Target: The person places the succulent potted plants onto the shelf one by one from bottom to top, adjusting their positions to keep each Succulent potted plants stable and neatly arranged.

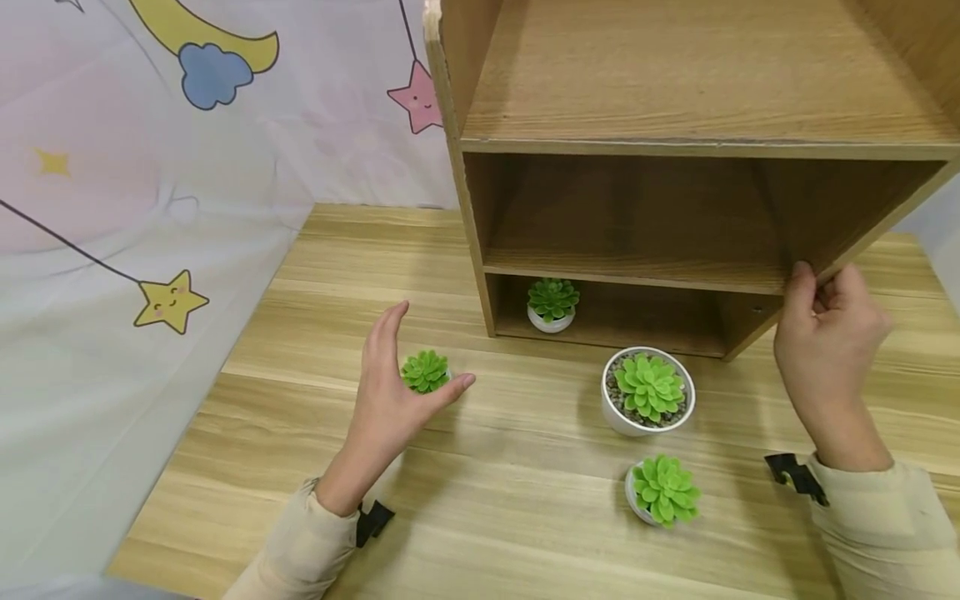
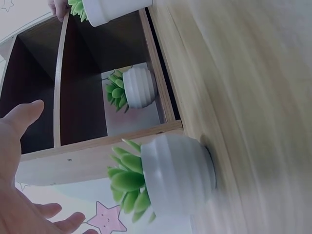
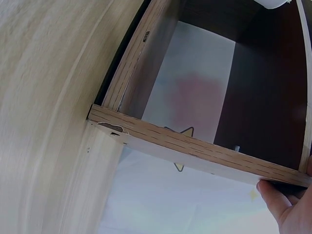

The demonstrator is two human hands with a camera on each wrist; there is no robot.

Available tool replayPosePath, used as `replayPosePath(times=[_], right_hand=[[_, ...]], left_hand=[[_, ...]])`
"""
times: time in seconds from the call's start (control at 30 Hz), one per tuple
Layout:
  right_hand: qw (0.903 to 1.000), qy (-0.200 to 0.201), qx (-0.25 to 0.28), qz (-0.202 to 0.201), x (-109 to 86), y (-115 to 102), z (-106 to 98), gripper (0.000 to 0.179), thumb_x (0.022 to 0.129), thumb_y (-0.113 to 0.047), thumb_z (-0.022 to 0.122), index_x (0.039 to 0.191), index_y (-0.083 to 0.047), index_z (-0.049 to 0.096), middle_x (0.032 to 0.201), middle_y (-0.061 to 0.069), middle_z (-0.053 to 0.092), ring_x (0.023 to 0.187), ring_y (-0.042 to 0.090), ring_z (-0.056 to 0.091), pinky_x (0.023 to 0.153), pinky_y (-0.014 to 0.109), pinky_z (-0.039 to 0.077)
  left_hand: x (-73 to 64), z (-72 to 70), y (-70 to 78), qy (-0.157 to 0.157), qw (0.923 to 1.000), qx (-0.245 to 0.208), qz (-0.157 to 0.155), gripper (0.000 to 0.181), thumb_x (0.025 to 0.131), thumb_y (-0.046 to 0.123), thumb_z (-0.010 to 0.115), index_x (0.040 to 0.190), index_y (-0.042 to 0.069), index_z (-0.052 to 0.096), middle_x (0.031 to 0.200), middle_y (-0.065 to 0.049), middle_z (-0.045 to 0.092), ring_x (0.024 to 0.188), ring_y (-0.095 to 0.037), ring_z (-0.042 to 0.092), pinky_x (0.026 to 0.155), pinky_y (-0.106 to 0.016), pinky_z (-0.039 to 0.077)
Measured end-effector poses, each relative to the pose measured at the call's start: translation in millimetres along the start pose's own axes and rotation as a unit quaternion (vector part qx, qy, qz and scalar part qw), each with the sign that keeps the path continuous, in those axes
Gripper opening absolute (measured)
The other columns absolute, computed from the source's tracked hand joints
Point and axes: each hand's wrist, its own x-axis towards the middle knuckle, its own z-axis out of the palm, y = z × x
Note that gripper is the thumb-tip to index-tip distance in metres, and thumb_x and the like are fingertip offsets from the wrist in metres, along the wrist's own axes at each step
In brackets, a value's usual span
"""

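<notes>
My left hand (image 1: 390, 396) is spread, thumb apart from the fingers, around a small potted succulent (image 1: 425, 372) on the table. In the left wrist view a gap shows between that hand (image 2: 19, 161) and the ribbed white pot (image 2: 178, 175). At the right, my right hand (image 1: 832, 342) grips the front edge of the wooden shelf (image 1: 712, 150) side panel. The right wrist view shows its fingers (image 3: 275, 197) at that panel's edge. Another small succulent (image 1: 553, 302) stands in the bottom compartment, toward the left.
In front of the shelf stands a larger white pot (image 1: 648, 392) with a succulent among pebbles. Nearer me is another small succulent (image 1: 664, 492). A printed cloth (image 1: 225, 167) with stars and a moon hangs behind and to the left of the wooden table (image 1: 285, 417).
</notes>
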Motion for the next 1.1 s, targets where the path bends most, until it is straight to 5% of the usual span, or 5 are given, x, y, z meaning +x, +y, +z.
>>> replayPosePath(times=[1.1], right_hand=[[0.9998,-0.003,0.012,-0.014,0.9,-1,-1,0.025,0.095,-0.009,0.056,0.079,0.011,0.058,0.064,-0.023,0.049,0.055,-0.008,0.044,0.052,0.007,0.031]], left_hand=[[-6.6,-2.9,-16.4,0.011,0.9994,0.015,-0.028,0.116,0.066,0.051,0.089,0.154,0.011,0.025,0.146,-0.004,0.038,0.136,-0.026,0.031,0.106,-0.053,0.031]])
